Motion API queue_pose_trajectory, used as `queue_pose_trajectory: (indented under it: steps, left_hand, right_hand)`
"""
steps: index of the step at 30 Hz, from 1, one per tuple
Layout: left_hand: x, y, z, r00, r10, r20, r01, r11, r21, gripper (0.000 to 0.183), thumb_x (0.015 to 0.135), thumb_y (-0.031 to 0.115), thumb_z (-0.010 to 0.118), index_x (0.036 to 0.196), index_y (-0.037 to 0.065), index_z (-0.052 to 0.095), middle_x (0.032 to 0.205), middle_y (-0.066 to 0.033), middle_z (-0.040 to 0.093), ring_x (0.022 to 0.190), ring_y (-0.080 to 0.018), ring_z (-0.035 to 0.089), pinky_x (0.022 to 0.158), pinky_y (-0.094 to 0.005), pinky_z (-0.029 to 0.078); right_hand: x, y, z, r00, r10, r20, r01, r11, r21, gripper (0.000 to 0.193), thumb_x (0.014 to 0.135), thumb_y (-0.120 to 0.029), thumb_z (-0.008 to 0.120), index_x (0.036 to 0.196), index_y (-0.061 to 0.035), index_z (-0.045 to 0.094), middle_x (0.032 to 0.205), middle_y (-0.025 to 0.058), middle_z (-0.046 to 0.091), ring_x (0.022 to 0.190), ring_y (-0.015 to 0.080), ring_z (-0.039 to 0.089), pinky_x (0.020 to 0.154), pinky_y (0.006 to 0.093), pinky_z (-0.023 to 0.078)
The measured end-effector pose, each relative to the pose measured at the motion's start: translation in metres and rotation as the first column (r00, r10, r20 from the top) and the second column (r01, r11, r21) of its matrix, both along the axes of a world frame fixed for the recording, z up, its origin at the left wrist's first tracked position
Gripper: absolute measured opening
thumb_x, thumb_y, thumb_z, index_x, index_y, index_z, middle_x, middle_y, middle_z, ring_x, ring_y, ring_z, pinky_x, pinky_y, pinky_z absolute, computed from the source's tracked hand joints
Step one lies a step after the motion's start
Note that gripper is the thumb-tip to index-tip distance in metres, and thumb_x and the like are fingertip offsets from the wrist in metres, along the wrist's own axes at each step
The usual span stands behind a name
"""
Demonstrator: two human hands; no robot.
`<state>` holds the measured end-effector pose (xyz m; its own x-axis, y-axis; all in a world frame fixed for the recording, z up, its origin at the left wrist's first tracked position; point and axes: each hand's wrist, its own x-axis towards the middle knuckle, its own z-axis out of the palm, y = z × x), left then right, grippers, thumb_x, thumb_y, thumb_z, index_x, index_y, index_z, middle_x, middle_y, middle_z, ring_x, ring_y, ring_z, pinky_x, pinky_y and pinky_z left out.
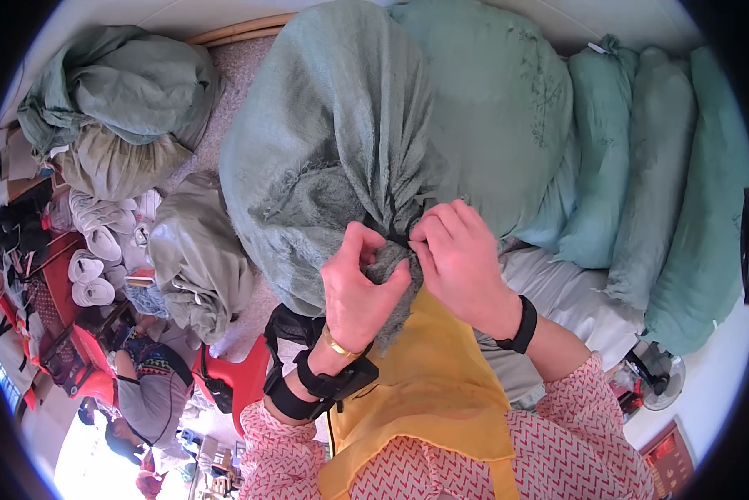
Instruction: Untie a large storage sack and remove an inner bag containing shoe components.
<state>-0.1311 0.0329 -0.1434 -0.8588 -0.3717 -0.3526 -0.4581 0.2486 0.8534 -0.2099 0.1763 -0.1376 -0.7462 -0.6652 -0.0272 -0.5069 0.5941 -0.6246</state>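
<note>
Head view: large green woven sack [333, 150] fills centre frame, its gathered neck [389, 265] bunched between both hands. The tie or knot is hidden behind the fingers, so it cannot be made out. Left hand [356, 287] pinches the neck from below-left, thumb and forefinger curled onto the fabric. Right hand [458, 254] presses the neck from the right, fingers folded over it, tips out of sight. Sack body rises above and left of the hands, resting against a yellow apron [429, 392]. More green sacks [641, 167] lean behind, right one cut off at the rim. White shoes [95, 242] at left, blurred.
</note>
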Motion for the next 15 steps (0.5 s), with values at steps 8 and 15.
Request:
queue_pose_trajectory:
  steps: [8, 15]
  left_hand:
    - [0.006, -0.008, -0.015, 0.999, 0.013, 0.047, -0.023, 0.976, 0.217, 0.026, 0.077, 0.0, 0.076, 0.091, 0.004, 0.054, 0.078, 0.0018, 0.056, 0.074, -0.006, 0.052, 0.07, -0.0234, 0.045]
    - [0.004, -0.004, -0.016, 0.996, 0.054, 0.076, -0.08, 0.911, 0.404, 0.025, 0.08, -0.001, 0.074, 0.091, 0.005, 0.053, 0.082, 0.0023, 0.057, 0.079, -0.0053, 0.055, 0.073, -0.0227, 0.045]
  right_hand:
    - [0.003, 0.013, -0.002, 0.986, -0.003, 0.165, 0.012, 0.999, -0.052, 0.015, 0.079, 0.004, 0.062, 0.089, -0.0009, 0.052, 0.09, 0.0145, 0.053, 0.087, 0.0353, 0.051, 0.076, 0.0443, 0.042]
    - [-0.007, 0.033, -0.004, 0.941, 0.081, 0.327, -0.011, 0.977, -0.211, 0.017, 0.08, 0.008, 0.062, 0.091, -0.0014, 0.051, 0.089, 0.0132, 0.052, 0.085, 0.0344, 0.051, 0.073, 0.0416, 0.043]
